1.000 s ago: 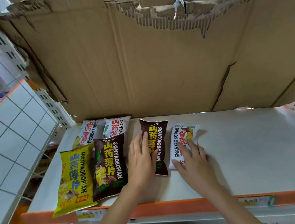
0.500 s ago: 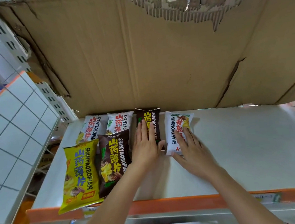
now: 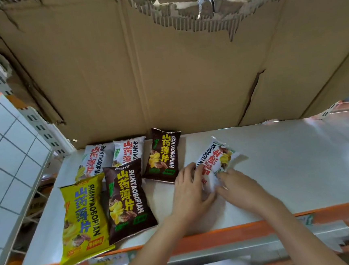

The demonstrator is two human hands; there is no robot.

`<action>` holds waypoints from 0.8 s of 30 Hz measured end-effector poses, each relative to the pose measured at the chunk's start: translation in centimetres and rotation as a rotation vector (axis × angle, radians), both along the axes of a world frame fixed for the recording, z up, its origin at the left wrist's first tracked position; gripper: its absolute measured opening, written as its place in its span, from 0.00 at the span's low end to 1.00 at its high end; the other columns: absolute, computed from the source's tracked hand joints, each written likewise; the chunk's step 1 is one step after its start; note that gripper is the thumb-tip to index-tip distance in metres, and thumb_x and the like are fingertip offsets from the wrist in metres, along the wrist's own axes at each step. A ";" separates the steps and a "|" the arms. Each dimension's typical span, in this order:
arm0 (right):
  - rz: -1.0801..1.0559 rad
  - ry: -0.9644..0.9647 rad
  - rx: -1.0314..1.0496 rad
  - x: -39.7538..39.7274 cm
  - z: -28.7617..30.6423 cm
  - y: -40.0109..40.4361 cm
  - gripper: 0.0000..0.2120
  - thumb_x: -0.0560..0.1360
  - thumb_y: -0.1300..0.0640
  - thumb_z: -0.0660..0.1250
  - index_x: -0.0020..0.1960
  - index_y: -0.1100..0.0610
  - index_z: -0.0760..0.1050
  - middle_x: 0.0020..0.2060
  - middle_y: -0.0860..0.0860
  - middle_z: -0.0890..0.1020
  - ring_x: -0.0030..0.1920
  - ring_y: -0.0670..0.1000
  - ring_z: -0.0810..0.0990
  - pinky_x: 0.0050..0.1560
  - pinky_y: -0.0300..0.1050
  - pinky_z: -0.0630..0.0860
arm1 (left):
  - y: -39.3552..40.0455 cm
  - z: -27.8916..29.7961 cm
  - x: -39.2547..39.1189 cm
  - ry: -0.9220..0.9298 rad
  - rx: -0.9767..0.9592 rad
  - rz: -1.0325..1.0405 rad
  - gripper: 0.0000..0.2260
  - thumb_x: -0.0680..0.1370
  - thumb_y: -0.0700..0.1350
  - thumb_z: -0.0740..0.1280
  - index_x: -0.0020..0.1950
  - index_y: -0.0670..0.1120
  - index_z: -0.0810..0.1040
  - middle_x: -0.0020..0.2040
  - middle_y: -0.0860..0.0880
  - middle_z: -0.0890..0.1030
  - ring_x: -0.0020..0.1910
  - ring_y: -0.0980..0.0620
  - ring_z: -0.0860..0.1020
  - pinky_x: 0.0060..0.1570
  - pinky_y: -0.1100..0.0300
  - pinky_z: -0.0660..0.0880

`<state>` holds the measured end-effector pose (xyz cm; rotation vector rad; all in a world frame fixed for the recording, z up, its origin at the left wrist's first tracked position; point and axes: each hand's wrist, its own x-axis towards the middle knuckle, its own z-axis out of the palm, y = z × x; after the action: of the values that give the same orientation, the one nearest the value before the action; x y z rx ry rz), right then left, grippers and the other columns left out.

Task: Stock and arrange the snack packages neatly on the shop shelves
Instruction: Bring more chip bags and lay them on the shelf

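Glossy white snack packet (image 3: 216, 160), crinkled, tilted, pinched between left hand (image 3: 188, 194) and right hand (image 3: 236, 187) on smooth shelf (image 3: 288, 164)

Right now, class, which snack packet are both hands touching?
The tilted white packet, lying apart right of the rows, between left hand and right hand.

Both hands cover the near end of the white packet (image 3: 215, 160), and its print is motion-blurred.
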<state>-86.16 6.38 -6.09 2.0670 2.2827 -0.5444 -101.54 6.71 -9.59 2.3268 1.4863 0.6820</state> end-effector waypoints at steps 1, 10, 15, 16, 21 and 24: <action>0.011 0.085 0.003 0.4 0.2 -0.4 0.15 0.78 0.50 0.57 0.57 0.57 0.74 0.53 0.53 0.72 0.53 0.54 0.73 0.46 0.43 0.67 | 0.5 0.1 0.0 0.003 -0.020 -0.022 0.28 0.72 0.52 0.67 0.69 0.41 0.69 0.68 0.41 0.69 0.67 0.42 0.67 0.67 0.53 0.62; 0.039 0.144 0.066 2.6 -0.1 -1.8 0.15 0.74 0.50 0.63 0.60 0.45 0.67 0.67 0.39 0.62 0.64 0.46 0.67 0.60 0.45 0.64 | 4.7 2.3 -2.4 0.233 0.073 -0.116 0.24 0.73 0.39 0.61 0.69 0.50 0.69 0.71 0.50 0.67 0.74 0.51 0.57 0.72 0.53 0.48; 0.042 0.150 0.052 2.3 -0.4 -1.7 0.19 0.73 0.41 0.63 0.62 0.43 0.65 0.74 0.40 0.50 0.70 0.47 0.60 0.62 0.46 0.65 | 4.1 0.7 -5.5 0.405 0.004 0.133 0.19 0.80 0.51 0.55 0.70 0.49 0.64 0.76 0.51 0.54 0.76 0.51 0.45 0.70 0.43 0.53; 0.049 0.187 0.045 2.3 -0.3 -1.4 0.20 0.73 0.42 0.65 0.63 0.44 0.65 0.75 0.40 0.47 0.72 0.47 0.57 0.64 0.45 0.64 | 3.7 0.5 -5.6 0.420 -0.009 0.127 0.20 0.80 0.52 0.54 0.71 0.49 0.63 0.77 0.50 0.51 0.76 0.51 0.43 0.69 0.42 0.55; 0.148 0.352 -0.110 1.1 0.0 0.5 0.32 0.73 0.52 0.68 0.73 0.45 0.58 0.70 0.34 0.39 0.72 0.42 0.45 0.69 0.37 0.50 | 1.9 -0.5 -5.8 0.312 -0.024 0.107 0.25 0.80 0.53 0.56 0.76 0.49 0.55 0.78 0.48 0.44 0.73 0.49 0.31 0.70 0.40 0.51; 0.121 0.308 -0.116 -0.6 -0.2 2.4 0.35 0.73 0.48 0.68 0.75 0.46 0.55 0.73 0.38 0.39 0.73 0.44 0.44 0.71 0.42 0.51 | 1.5 -0.8 -6.3 0.300 0.000 0.087 0.26 0.80 0.51 0.55 0.76 0.50 0.52 0.78 0.49 0.41 0.71 0.52 0.27 0.72 0.44 0.44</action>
<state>-86.72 8.75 -6.24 1.8894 2.4427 -1.0245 -107.80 8.19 -10.37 2.4604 1.7195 0.3634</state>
